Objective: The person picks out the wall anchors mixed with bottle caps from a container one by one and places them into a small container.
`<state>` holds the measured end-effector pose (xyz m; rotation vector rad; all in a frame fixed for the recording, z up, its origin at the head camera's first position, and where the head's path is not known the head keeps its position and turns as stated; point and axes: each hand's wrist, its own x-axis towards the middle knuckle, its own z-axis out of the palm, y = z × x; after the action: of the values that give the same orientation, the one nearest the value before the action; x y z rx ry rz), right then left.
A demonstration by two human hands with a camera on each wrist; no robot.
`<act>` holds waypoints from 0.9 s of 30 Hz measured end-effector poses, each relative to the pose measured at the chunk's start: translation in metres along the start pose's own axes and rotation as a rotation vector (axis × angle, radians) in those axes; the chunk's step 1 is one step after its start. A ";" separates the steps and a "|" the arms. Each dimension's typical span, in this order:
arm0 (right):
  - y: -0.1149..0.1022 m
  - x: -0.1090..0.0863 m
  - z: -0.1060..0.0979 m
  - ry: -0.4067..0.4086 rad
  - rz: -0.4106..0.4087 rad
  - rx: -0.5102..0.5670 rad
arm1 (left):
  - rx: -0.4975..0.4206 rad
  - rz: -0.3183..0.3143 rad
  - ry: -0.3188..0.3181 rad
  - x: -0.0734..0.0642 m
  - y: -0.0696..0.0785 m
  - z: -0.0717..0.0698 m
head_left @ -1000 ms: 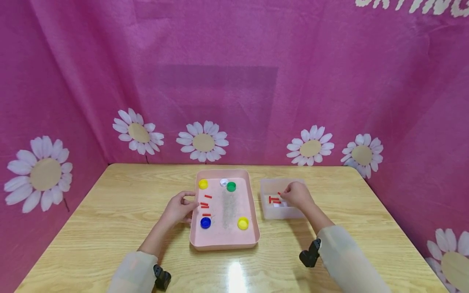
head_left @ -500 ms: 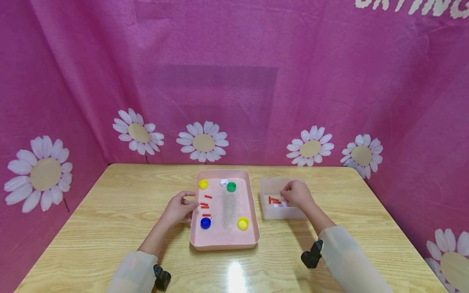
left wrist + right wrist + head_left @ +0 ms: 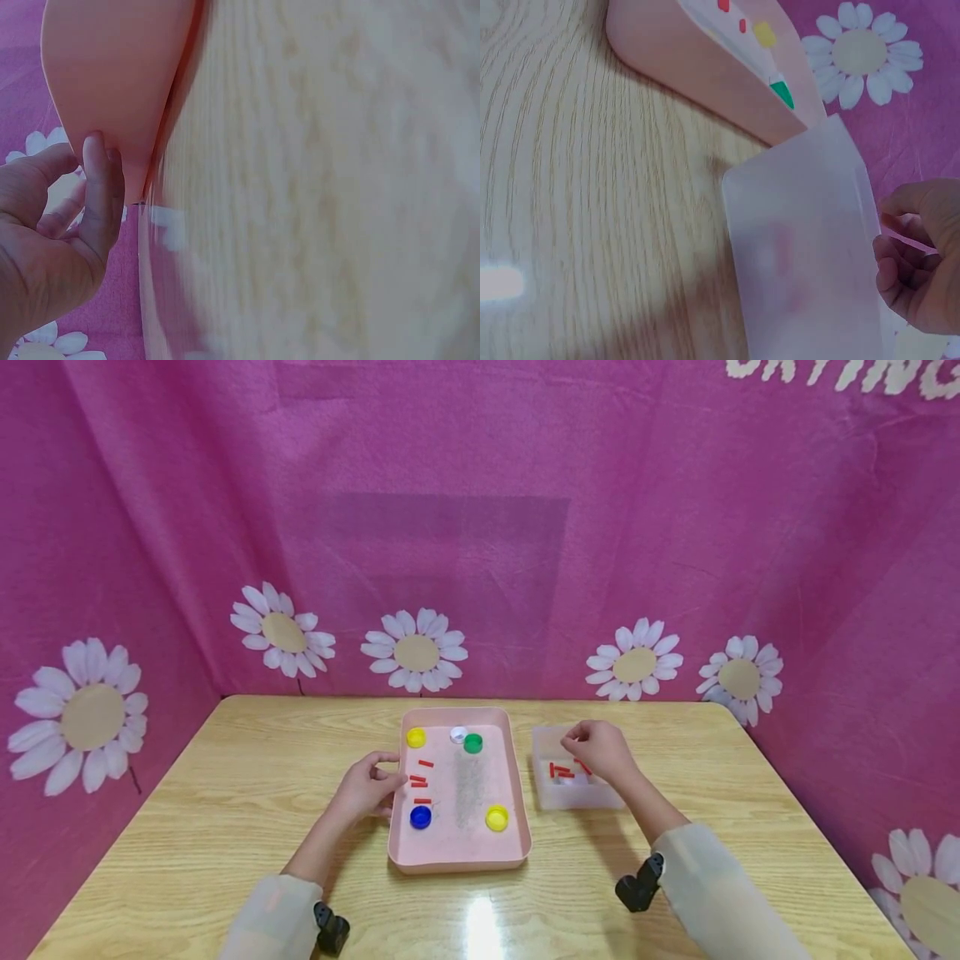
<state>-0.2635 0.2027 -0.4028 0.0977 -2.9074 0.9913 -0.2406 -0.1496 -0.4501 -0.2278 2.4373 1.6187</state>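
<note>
A pink tray (image 3: 480, 852) lies in the middle of the table, with several short red sticks (image 3: 422, 801) along its left side. My left hand (image 3: 367, 789) holds the tray's left edge; in the left wrist view the fingers (image 3: 97, 165) touch its outer wall and the thumb is at the rim. Over the translucent box (image 3: 558, 799) hovers my right hand (image 3: 603, 752), fingertips drawn together above the box. I cannot tell whether anything small is between them. Several red sticks (image 3: 562, 769) and white pieces (image 3: 573, 782) lie in the box below.
Inside the tray stand bottle caps: a blue cap (image 3: 421, 817), a yellow cap (image 3: 497, 817), another yellow cap (image 3: 416, 737), a white cap (image 3: 459, 735) and a green cap (image 3: 473, 743). A pink flowered cloth (image 3: 480, 593) hangs behind the wooden table (image 3: 262, 777).
My right hand has risen slightly out of the box and shifted left. A red stick that showed at its fingertips a second ago no longer shows there. The left hand stays put.
</note>
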 end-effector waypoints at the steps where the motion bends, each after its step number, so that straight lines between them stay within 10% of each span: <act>1: -0.002 0.000 0.000 0.003 -0.001 0.013 | -0.002 0.000 -0.001 0.000 -0.001 0.000; 27: -0.055 -0.004 0.030 -0.043 -0.112 0.130 | -0.008 0.009 -0.007 0.000 -0.002 0.000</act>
<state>-0.2566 0.1407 -0.3932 0.2884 -2.8369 1.1713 -0.2400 -0.1504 -0.4515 -0.2127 2.4298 1.6308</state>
